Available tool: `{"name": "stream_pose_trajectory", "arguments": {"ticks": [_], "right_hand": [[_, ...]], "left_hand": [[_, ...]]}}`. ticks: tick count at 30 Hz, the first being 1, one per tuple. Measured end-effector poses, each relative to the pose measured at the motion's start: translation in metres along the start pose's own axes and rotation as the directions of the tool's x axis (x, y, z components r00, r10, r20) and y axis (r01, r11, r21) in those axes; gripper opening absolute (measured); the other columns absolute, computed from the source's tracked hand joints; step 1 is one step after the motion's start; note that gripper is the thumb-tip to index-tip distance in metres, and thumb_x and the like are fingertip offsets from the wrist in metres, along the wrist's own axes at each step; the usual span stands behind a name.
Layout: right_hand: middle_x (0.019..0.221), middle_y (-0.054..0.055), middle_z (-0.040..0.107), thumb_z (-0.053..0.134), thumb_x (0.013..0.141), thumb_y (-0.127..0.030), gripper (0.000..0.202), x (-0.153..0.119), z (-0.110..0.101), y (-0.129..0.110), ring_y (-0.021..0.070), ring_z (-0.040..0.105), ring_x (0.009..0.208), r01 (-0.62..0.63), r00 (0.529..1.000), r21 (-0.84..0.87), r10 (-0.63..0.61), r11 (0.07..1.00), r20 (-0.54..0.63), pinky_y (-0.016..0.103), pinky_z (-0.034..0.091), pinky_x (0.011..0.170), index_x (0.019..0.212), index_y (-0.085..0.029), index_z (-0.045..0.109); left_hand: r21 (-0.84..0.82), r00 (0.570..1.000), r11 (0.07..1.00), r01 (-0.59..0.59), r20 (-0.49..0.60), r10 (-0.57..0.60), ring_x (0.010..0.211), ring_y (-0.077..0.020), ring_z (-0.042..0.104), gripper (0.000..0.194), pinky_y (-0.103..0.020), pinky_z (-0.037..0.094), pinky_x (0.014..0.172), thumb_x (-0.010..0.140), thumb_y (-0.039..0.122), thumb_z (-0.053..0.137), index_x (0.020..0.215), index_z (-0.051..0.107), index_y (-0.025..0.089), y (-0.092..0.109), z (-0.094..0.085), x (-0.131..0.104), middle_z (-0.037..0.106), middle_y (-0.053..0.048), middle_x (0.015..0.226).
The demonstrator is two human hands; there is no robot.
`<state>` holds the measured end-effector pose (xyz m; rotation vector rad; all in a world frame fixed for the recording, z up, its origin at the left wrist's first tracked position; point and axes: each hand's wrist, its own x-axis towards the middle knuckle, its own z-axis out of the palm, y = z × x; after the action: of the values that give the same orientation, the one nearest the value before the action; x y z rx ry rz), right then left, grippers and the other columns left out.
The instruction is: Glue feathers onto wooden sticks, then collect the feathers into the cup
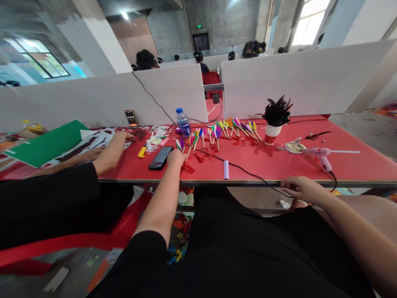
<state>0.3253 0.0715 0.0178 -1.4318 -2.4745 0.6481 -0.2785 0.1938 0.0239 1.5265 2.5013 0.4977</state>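
My left hand (176,158) is closed at the left end of a row of feathered sticks, its fingertips largely hidden from me. A feathered stick (179,144) with purple and green feathers shows just beyond the fingers and appears to be in them. Further along the row, more feathered sticks (218,138) lie on the red table (257,167), with red tassels (188,168) on them. My right hand (299,189) is off the table's front edge, above my leg, its fingers loosely bent and apart with nothing in them. A pink glue gun (322,159) lies beyond it.
A black phone (160,158) and yellow cutter (142,152) lie left of my left hand. A bottle (183,123), a lilac strip (226,169) and a paper cup (272,135) of black feathers are on the table. A cable crosses it. At left, a co-worker's arms (108,155) reach over a green board (46,142).
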Motion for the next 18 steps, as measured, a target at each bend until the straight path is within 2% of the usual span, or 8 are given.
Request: {"name": "stream_pose_trajectory", "arguments": {"ticks": [3, 6, 11, 14, 16, 18], "right_hand": [[0.083, 0.006, 0.080, 0.065, 0.096, -0.053, 0.032, -0.004, 0.003, 0.005, 0.0217, 0.070, 0.072, -0.013, 1.000, 0.016, 0.013, 1.000, -0.006, 0.032, 0.049, 0.070, 0.098, -0.025, 0.081], [0.082, 0.006, 0.080, 0.064, 0.098, -0.054, 0.033, -0.006, 0.007, 0.008, 0.0214, 0.070, 0.071, -0.021, 1.000, 0.004, 0.021, 1.000, 0.003, 0.032, 0.047, 0.069, 0.099, -0.026, 0.082], [0.077, 0.005, 0.078, 0.064, 0.097, -0.052, 0.031, -0.004, 0.012, 0.006, 0.0208, 0.067, 0.067, -0.009, 1.000, 0.008, 0.009, 1.000, 0.023, 0.032, 0.045, 0.067, 0.097, -0.026, 0.081], [0.075, 0.005, 0.078, 0.067, 0.096, -0.054, 0.032, -0.005, 0.011, 0.006, 0.0207, 0.067, 0.065, -0.026, 0.999, 0.048, 0.025, 0.998, 0.021, 0.032, 0.044, 0.064, 0.096, -0.026, 0.082], [0.077, 0.005, 0.079, 0.068, 0.095, -0.056, 0.033, -0.007, 0.007, 0.006, 0.0209, 0.068, 0.066, -0.021, 1.000, 0.058, 0.022, 0.998, -0.012, 0.032, 0.045, 0.065, 0.095, -0.027, 0.082], [0.078, 0.006, 0.079, 0.069, 0.094, -0.057, 0.033, -0.006, 0.003, -0.001, 0.0214, 0.067, 0.067, 0.005, 0.997, 0.056, -0.001, 0.998, -0.079, 0.033, 0.046, 0.067, 0.092, -0.027, 0.082]], "left_hand": [[-0.056, 1.000, 0.998, -0.024, 0.008, 0.024, 0.117, -0.0388, 0.079, 0.029, -0.041, 0.056, 0.100, 0.093, 0.038, 0.082, 0.109, 0.084, 0.015, -0.014, -0.001, -0.014, 0.086, -0.023, 0.115], [-0.138, 0.998, 0.989, -0.054, 0.010, 0.056, 0.114, -0.0332, 0.079, 0.028, -0.036, 0.055, 0.098, 0.093, 0.034, 0.081, 0.114, 0.082, 0.017, -0.018, 0.001, -0.025, 0.086, -0.019, 0.121], [-0.310, 0.998, 0.948, -0.069, -0.018, 0.067, 0.114, -0.0292, 0.079, 0.026, -0.034, 0.056, 0.098, 0.094, 0.029, 0.079, 0.117, 0.080, 0.016, -0.010, 0.004, -0.031, 0.086, -0.018, 0.122], [-0.425, 0.999, 0.903, -0.054, -0.027, 0.048, 0.106, -0.0251, 0.081, 0.040, -0.033, 0.060, 0.094, 0.099, 0.030, 0.074, 0.135, 0.074, 0.013, -0.003, 0.006, -0.036, 0.086, -0.016, 0.119], [-0.533, 0.997, 0.843, -0.070, -0.051, 0.050, 0.106, -0.0227, 0.081, 0.049, -0.031, 0.061, 0.093, 0.103, 0.033, 0.069, 0.148, 0.067, 0.013, 0.003, 0.006, -0.047, 0.085, -0.015, 0.124], [-0.714, 0.994, 0.691, -0.113, -0.086, 0.073, 0.110, -0.0221, 0.080, 0.054, -0.030, 0.062, 0.092, 0.102, 0.033, 0.069, 0.152, 0.063, 0.014, 0.013, 0.006, -0.067, 0.084, -0.014, 0.128]]}}
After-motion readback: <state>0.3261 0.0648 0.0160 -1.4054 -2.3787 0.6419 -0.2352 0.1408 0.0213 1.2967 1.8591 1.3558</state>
